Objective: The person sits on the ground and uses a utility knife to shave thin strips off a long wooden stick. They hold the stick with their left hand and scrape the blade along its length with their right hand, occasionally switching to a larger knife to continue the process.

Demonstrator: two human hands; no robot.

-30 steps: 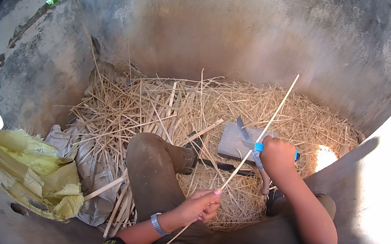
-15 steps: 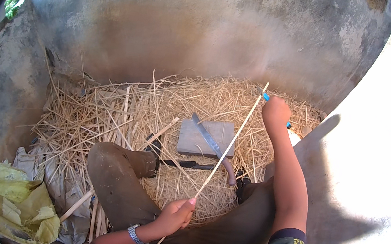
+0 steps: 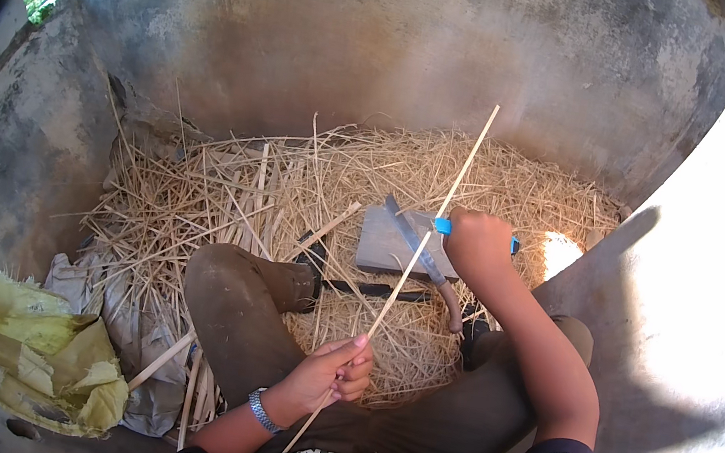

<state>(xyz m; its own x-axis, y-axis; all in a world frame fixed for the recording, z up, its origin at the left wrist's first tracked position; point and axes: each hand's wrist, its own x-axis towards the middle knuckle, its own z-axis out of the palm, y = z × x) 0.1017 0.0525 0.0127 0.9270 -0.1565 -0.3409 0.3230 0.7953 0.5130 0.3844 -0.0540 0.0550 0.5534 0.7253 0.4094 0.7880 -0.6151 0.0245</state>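
A long, thin pale strip, bamboo-like (image 3: 400, 289), slants from my lap up toward the far wall. My left hand (image 3: 333, 372), wearing a metal-banded watch, is closed round its lower part. In my right hand (image 3: 478, 245) is a blue-handled knife (image 3: 443, 226), whose blade end meets the strip partway along; the blade itself is hard to make out. Beneath them a grey block (image 3: 379, 242) lies on the shavings. A curved blade with a wooden handle (image 3: 419, 255) rests across that block, its handle pointing toward me.
Pale shavings and split strips (image 3: 168, 227) cover the floor between my folded legs and the concrete wall (image 3: 359, 50). A yellowish torn sack (image 3: 56, 360) lies at the left. A sunlit concrete surface (image 3: 704, 302) is on the right. A dark bar (image 3: 381, 291) lies before the block.
My right hand with the knife has come down the strip toward me, leaving more of the strip sticking out beyond it. My left hand keeps its grip. The whole view has shifted slightly.
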